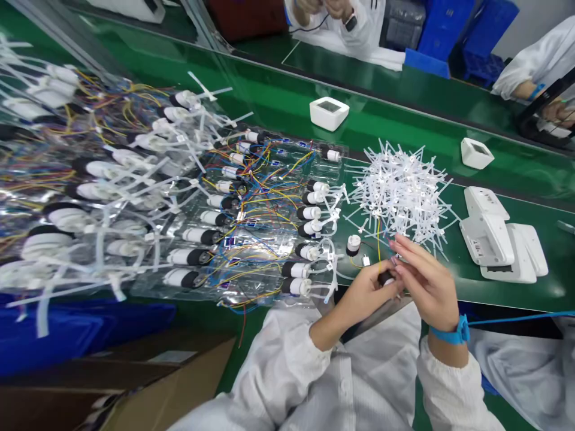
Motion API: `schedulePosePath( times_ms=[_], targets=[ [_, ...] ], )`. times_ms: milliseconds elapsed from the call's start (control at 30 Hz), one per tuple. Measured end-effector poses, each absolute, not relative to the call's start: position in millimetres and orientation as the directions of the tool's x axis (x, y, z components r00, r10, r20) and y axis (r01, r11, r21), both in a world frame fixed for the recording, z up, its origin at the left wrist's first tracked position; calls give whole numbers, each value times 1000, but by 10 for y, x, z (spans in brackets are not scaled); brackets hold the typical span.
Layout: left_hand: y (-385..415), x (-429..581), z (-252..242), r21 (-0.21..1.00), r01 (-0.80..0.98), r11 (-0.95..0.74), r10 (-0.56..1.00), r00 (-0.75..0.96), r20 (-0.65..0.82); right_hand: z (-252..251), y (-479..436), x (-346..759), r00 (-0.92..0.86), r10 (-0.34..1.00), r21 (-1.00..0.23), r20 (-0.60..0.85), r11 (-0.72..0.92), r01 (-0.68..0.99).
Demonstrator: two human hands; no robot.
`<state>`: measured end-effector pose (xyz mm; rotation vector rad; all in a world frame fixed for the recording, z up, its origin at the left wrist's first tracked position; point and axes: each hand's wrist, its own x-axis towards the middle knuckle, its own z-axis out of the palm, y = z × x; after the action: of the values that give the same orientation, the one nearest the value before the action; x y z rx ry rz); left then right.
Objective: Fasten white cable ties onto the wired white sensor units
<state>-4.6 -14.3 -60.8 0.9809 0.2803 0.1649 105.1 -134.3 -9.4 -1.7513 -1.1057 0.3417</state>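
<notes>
Together, both hands [362,299] [431,293] crowd the bench edge [476,291].

It is bright, and the white ties [399,191] look almost glowing. The clear plastic [265,242] has lots of shiny streaks, and the green table [467,286] shines a bit too. On the far left, the white parts [47,242] look blurry and stretched. Down low, the brown box [179,389] is dim. The left hand [366,292] and right hand [429,290] look clearer, but the dark bit [385,277] between them is hard to see.
</notes>
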Motion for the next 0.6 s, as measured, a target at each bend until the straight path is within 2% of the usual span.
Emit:
schedulePosePath(
  times_ms=[167,300,367,433,500,600],
  targets=[
    [-100,-84,-583,842,-61,536,326,935,-139,36,-1267,1052,489,843,-866,224,-58,497],
    [-61,-97,-640,797,-179,576,400,912,-84,36,-1460,1147,533,813,-857,234,-87,509],
    [-39,-79,-664,789,-225,572,433,900,-57,-87,-1556,1199,644,725,-890,243,-99,446],
    [-17,-45,-678,794,-245,557,447,894,-38,-291,-1593,1235,794,561,-931,233,-108,350],
    [2,1,-693,794,-274,543,469,883,-16,-520,-1562,1252,883,431,-934,185,-201,294],
    [18,73,-725,773,-319,548,508,861,-5,-770,-1444,1249,896,387,-882,219,-314,351]
  ],
)
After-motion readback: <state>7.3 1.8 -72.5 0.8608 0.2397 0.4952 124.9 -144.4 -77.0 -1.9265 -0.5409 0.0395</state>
